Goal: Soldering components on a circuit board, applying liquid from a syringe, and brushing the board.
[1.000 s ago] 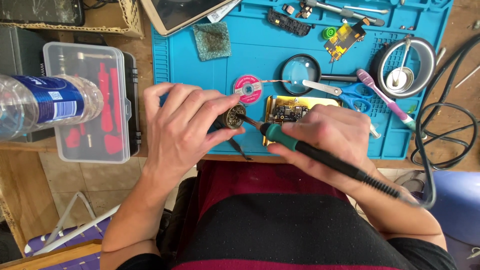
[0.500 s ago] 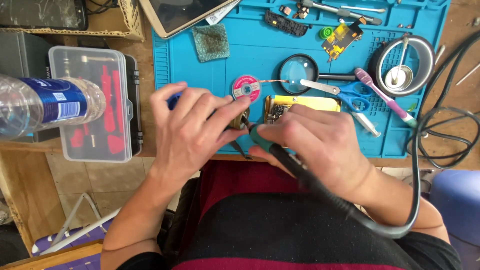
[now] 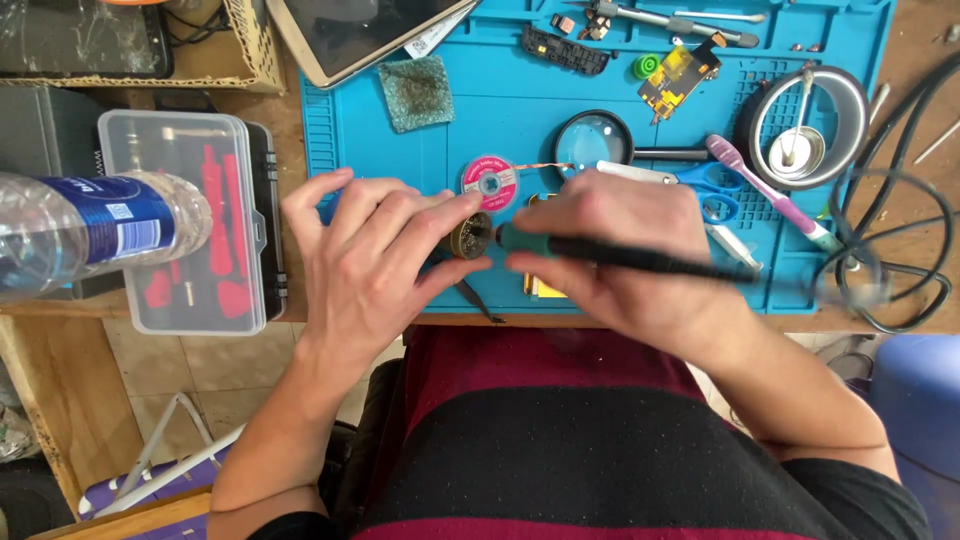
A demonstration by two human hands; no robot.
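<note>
Blue mat point(image 3: 450, 60) on worktop: left hand point(image 3: 375, 265) pinching small round tin point(image 3: 470, 236), light, rigid; right hand point(image 3: 615, 250) gripping soldering iron point(image 3: 600, 253) by its insulated handle, likely hot-tipped.

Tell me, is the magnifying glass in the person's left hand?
No, the magnifying glass lies on the blue mat, beyond the left hand.

bottle label point(image 3: 115, 225): I see a blue wrap on the clear bottle, left.
case point(image 3: 195, 235): clear plastic box, red inserts, beside the bottle.
tablet screen point(image 3: 365, 30): dark, far centre.
spool label point(image 3: 490, 182): round, pink.
</note>
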